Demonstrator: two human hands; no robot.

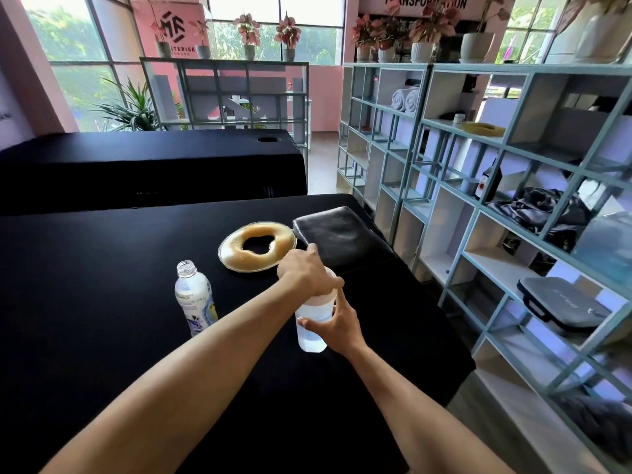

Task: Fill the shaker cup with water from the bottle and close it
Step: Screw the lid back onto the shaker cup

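Note:
A translucent shaker cup (312, 331) with water in its lower part stands upright on the black padded table (102, 268). My right hand (342, 323) wraps around the cup's side. My left hand (307, 271) presses down over the cup's top, covering the pale lid (323, 297), whose edge shows under my palm. An uncapped clear water bottle (195, 297) with a white and blue label stands to the left of the cup, a short gap away. Its cap is not visible.
A tan ring-shaped gel cushion (256, 248) and a black leather pad (342, 239) lie beyond the cup. Pale green shelving (478, 206) stands close along the table's right side. A second black table (154, 165) stands behind.

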